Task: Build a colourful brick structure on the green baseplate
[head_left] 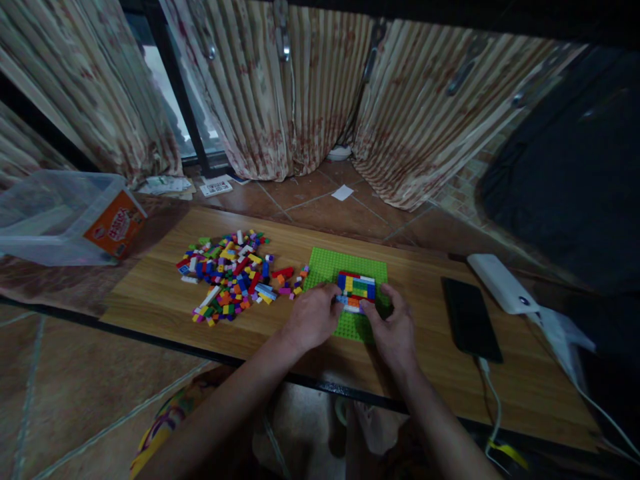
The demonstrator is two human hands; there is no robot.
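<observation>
On a bright green studded baseplate point(327, 263) stands a low rectangular build of toy bricks point(357, 285), its outer rows blue, red and white, with yellow and green inside. My left hand point(315, 317) is closed at the build's near left corner, fingertips pinched on a light blue brick point(342, 299) partly hidden by them. An orange brick point(353, 302) sits in the near row beside it. The thumb of my right hand point(395, 330) touches the build's near right corner. Its other fingers are spread apart over the baseplate's right side.
Left of the baseplate lies a pile of loose bricks point(235, 273) on the wooden board point(280, 333). A clear plastic bin point(55, 213) stands at far left. To the right lie a black phone point(471, 319) with a cable and a white power bank point(500, 283). Curtains point(260, 87) hang behind.
</observation>
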